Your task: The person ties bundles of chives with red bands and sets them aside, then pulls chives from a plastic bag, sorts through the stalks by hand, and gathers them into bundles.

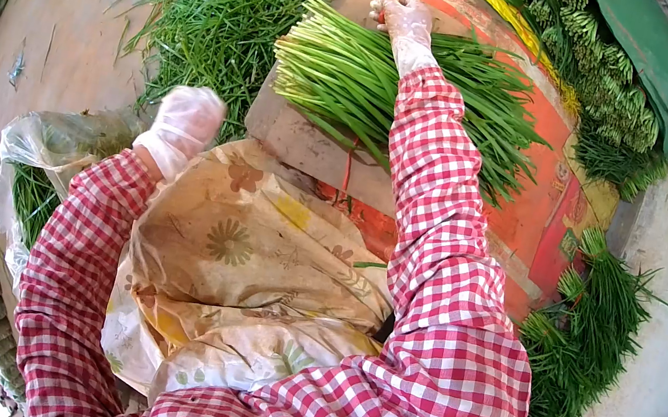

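A big bundle of long green stalks (341, 67) lies across a board (278, 123), its pale cut ends to the left. At the board's far edge my gloved right hand (403, 17) is closed on a red tie, beyond the bundle, with the forearm crossing over the leaves. The tie's other end (348, 166) hangs on the near side of the bundle. My gloved left hand (189, 119) is blurred, left of the board and beside a heap of loose green leaves (234, 12); its fingers cannot be made out.
A floral cloth (231, 235) covers the lap. Tied green bunches (587, 343) lie at the right, and more (591, 66) are stacked at the upper right by a green cover (657, 51). A plastic bag (49, 149) with greens is at the left.
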`<state>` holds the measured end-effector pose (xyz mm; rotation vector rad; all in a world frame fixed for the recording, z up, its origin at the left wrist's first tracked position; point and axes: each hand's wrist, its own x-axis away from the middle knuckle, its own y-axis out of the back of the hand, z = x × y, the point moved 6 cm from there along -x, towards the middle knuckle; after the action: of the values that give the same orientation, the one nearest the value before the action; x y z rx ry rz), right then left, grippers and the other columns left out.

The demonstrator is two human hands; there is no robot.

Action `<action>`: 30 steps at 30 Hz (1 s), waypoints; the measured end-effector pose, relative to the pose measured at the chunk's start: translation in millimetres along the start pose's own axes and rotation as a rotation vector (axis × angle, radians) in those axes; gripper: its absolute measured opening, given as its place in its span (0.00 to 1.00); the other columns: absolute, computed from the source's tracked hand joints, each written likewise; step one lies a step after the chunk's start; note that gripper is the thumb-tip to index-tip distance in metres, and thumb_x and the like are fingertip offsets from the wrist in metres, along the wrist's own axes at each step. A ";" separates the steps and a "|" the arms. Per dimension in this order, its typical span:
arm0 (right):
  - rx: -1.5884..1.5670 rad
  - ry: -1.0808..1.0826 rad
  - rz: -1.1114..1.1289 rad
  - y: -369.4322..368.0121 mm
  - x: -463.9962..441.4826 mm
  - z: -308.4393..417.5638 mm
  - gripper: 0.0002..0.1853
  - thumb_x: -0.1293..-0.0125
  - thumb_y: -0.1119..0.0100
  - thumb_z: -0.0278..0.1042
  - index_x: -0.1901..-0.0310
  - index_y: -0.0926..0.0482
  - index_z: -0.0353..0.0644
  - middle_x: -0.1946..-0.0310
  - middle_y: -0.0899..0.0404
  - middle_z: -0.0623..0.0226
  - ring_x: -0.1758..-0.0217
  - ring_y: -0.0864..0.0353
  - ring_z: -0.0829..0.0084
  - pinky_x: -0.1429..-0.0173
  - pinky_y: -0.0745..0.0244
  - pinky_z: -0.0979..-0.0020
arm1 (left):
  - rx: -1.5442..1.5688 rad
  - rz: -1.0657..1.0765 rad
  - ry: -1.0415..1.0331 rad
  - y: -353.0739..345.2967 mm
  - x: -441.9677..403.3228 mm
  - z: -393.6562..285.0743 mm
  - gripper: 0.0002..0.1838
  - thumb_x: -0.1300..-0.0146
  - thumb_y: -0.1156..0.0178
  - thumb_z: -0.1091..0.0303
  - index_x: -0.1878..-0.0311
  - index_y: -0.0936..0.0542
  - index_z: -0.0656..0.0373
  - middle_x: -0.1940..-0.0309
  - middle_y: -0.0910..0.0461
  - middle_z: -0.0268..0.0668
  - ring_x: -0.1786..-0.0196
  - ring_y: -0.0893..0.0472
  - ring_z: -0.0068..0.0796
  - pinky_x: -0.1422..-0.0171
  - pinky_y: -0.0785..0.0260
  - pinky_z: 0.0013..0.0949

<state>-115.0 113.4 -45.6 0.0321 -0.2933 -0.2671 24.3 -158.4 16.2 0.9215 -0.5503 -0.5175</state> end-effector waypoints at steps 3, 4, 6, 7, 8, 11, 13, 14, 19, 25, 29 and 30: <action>-0.035 -0.035 0.002 -1.3 -1.3 -6.3 0.07 0.43 0.42 0.30 0.65 0.25 0.36 0.68 0.18 0.64 0.71 0.19 0.77 0.72 0.27 0.80 | 0.954 -0.037 -0.339 16.4 -17.8 -53.8 0.08 0.44 0.46 0.69 0.61 0.24 0.55 0.71 0.22 0.38 0.67 0.20 0.34 0.62 0.26 0.33; -0.032 -0.032 -0.002 -2.4 -1.8 -5.0 0.07 0.43 0.42 0.30 0.65 0.25 0.36 0.68 0.18 0.64 0.71 0.19 0.77 0.72 0.27 0.80 | 0.922 0.242 -0.333 21.1 -29.7 -74.8 0.12 0.42 0.42 0.64 0.55 0.22 0.55 0.62 0.21 0.39 0.64 0.21 0.40 0.60 0.27 0.38; -0.044 0.002 -0.008 -4.2 -1.3 -4.0 0.08 0.41 0.42 0.31 0.62 0.24 0.37 0.66 0.18 0.65 0.69 0.18 0.77 0.71 0.26 0.79 | 1.109 0.044 -0.397 14.7 -45.7 -98.5 0.13 0.43 0.41 0.64 0.56 0.21 0.57 0.65 0.20 0.40 0.63 0.20 0.37 0.59 0.27 0.35; -0.038 -0.006 -0.009 -1.9 0.4 -3.8 0.08 0.41 0.42 0.31 0.62 0.24 0.37 0.66 0.18 0.65 0.69 0.18 0.77 0.71 0.26 0.79 | 1.118 0.048 -0.399 13.8 -56.1 -102.5 0.13 0.43 0.41 0.64 0.56 0.21 0.57 0.65 0.20 0.40 0.63 0.20 0.37 0.59 0.27 0.35; -0.050 -0.004 0.020 -1.1 1.1 -1.5 0.09 0.41 0.43 0.32 0.62 0.24 0.37 0.65 0.18 0.65 0.68 0.18 0.76 0.70 0.26 0.79 | 1.261 0.030 -0.272 10.8 -69.8 -97.6 0.12 0.42 0.43 0.64 0.56 0.22 0.56 0.65 0.20 0.41 0.63 0.20 0.39 0.58 0.27 0.36; -0.044 -0.013 0.061 -3.2 -1.3 -3.5 0.09 0.40 0.44 0.34 0.61 0.23 0.38 0.65 0.18 0.66 0.66 0.18 0.76 0.67 0.26 0.79 | 1.699 0.065 -0.032 -9.1 -88.8 -88.4 0.10 0.43 0.43 0.68 0.58 0.22 0.55 0.67 0.20 0.41 0.64 0.20 0.42 0.58 0.28 0.36; -0.071 -0.028 0.108 -3.9 3.0 -1.4 0.09 0.40 0.43 0.34 0.62 0.22 0.38 0.65 0.18 0.67 0.67 0.18 0.76 0.67 0.26 0.79 | 1.650 0.067 -0.140 -3.4 -86.0 -93.1 0.11 0.44 0.42 0.69 0.57 0.22 0.56 0.66 0.20 0.42 0.62 0.21 0.42 0.56 0.28 0.36; -0.071 -0.031 0.108 -2.8 4.5 -0.7 0.09 0.40 0.43 0.34 0.62 0.22 0.38 0.65 0.18 0.67 0.67 0.18 0.76 0.67 0.26 0.79 | 1.432 -0.117 -0.346 10.0 -79.5 -92.3 0.14 0.44 0.41 0.68 0.53 0.23 0.55 0.61 0.21 0.43 0.58 0.22 0.43 0.54 0.29 0.37; -0.047 -0.045 0.122 -2.6 5.8 -3.2 0.09 0.40 0.44 0.36 0.62 0.21 0.40 0.65 0.18 0.68 0.65 0.18 0.77 0.64 0.28 0.80 | 0.797 -0.248 -0.579 40.0 -65.5 -119.6 0.23 0.38 0.50 0.69 0.40 0.30 0.39 0.72 0.29 0.38 0.69 0.23 0.40 0.71 0.30 0.38; -0.071 -0.014 0.119 -1.5 7.2 2.6 0.11 0.38 0.44 0.36 0.58 0.22 0.39 0.64 0.18 0.67 0.65 0.18 0.77 0.66 0.28 0.80 | 0.980 -0.288 -0.373 48.3 -62.3 -116.4 0.12 0.38 0.49 0.60 0.56 0.22 0.53 0.71 0.24 0.39 0.68 0.22 0.42 0.69 0.29 0.39; -0.169 -0.010 0.068 0.2 2.2 -2.2 0.12 0.38 0.42 0.37 0.59 0.22 0.38 0.65 0.18 0.66 0.66 0.18 0.76 0.70 0.28 0.80 | 0.798 -0.315 -0.402 39.9 -51.3 -132.4 0.11 0.46 0.46 0.66 0.59 0.22 0.53 0.72 0.27 0.36 0.70 0.23 0.37 0.69 0.30 0.37; -0.156 -0.021 0.071 0.9 1.8 -2.8 0.11 0.39 0.42 0.36 0.59 0.22 0.38 0.65 0.18 0.66 0.66 0.18 0.77 0.69 0.28 0.80 | 0.829 -0.332 -0.375 39.6 -51.4 -133.8 0.09 0.46 0.46 0.68 0.62 0.23 0.54 0.72 0.27 0.36 0.70 0.24 0.37 0.69 0.30 0.37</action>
<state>-112.3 113.7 -47.7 -0.1352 -0.2929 -0.2198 78.7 -26.9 -26.9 1.7397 -0.9939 -0.7897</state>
